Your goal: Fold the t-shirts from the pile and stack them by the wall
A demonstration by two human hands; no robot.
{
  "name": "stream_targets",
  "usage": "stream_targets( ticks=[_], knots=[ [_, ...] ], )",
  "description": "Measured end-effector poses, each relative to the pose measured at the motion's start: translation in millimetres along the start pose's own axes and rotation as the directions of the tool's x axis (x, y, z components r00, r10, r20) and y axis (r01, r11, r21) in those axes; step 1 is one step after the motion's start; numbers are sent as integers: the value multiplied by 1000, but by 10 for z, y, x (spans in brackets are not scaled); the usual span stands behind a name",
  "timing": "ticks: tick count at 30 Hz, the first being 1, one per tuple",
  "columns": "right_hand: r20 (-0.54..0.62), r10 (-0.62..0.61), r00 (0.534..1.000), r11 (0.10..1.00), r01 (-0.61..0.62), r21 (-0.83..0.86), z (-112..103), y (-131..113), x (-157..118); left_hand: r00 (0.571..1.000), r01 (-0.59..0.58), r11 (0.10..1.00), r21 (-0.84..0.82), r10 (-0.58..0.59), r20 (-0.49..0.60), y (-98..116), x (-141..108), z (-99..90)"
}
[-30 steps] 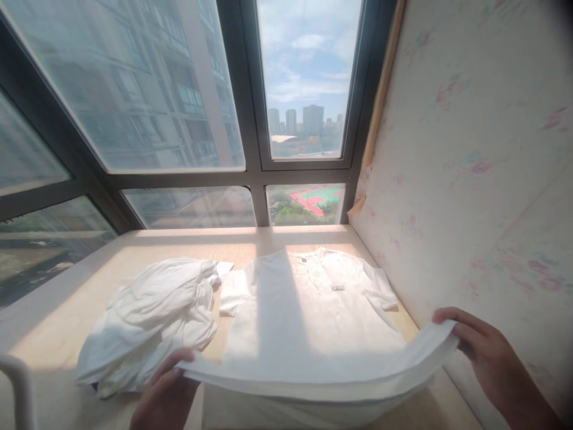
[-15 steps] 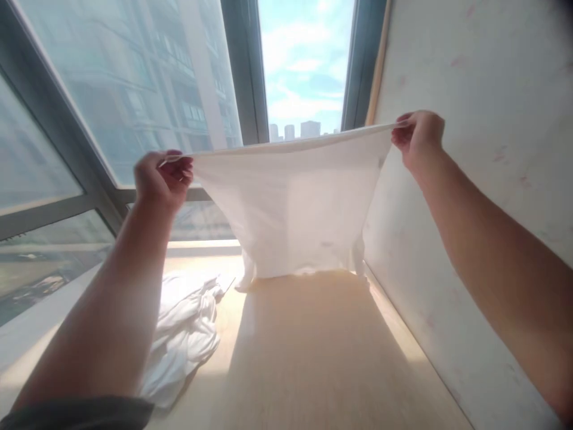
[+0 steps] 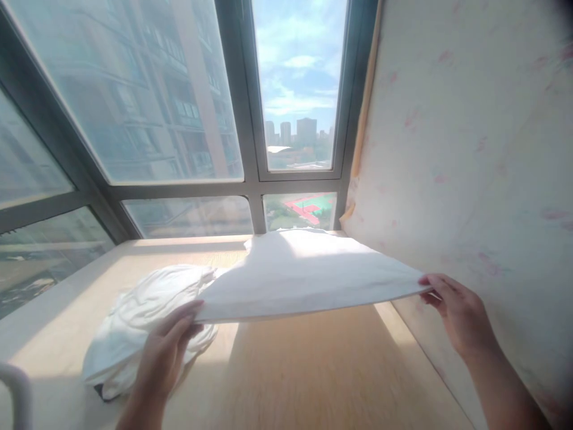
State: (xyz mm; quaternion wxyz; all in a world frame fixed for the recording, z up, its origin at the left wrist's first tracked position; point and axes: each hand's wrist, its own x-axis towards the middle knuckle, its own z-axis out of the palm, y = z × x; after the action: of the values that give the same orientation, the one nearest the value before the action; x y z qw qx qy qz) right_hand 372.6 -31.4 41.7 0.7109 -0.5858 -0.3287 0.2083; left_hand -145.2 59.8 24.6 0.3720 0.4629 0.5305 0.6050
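Note:
A white cloth garment, looking like a T-shirt (image 3: 304, 275), is stretched between my two hands, its near edge pulled taut above the wooden surface. My left hand (image 3: 168, 346) pinches the near left corner between thumb and fingers. At the near right corner, my right hand (image 3: 459, 310) grips the same edge. The far part of the shirt reaches back toward the window, and sunlight falls across it. Behind and left of my left hand lies a crumpled pile of white cloth (image 3: 147, 304), with a small dark patch at its lower edge.
The light wooden surface (image 3: 286, 376) runs back to grey-framed windows (image 3: 188, 190). A patterned wall (image 3: 465, 179) rises close along the right side. A curved grey bar (image 3: 18, 388) shows at the lower left edge.
Both hands have come down from high up, still holding the white shirt. The shirt has gone from hanging upright to spreading nearly flat, uncovering the lower window panes.

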Motion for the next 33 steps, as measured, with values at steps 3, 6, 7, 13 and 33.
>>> stream_targets(
  ticks=[3,6,7,13,33],
  knots=[
    [40,268,963,952,-258,-166,-202,820,-287,945,250,943,219,-287,155,-819,-249,-76],
    [87,409,909,875,-363,-319,-299,1262,-449,921,228,900,372,-323,217,-1212,-367,-144],
    [107,432,896,856,-370,-361,-325,1335,-490,915,226,894,386,-331,230,-1269,-383,-172],
    [174,451,875,803,-313,-507,-513,1426,-684,894,249,894,373,-360,267,-1363,-554,-352],
    [268,519,812,683,-205,-701,-1105,1403,-859,795,378,778,501,-550,255,-1214,-1107,-544]
  ],
)
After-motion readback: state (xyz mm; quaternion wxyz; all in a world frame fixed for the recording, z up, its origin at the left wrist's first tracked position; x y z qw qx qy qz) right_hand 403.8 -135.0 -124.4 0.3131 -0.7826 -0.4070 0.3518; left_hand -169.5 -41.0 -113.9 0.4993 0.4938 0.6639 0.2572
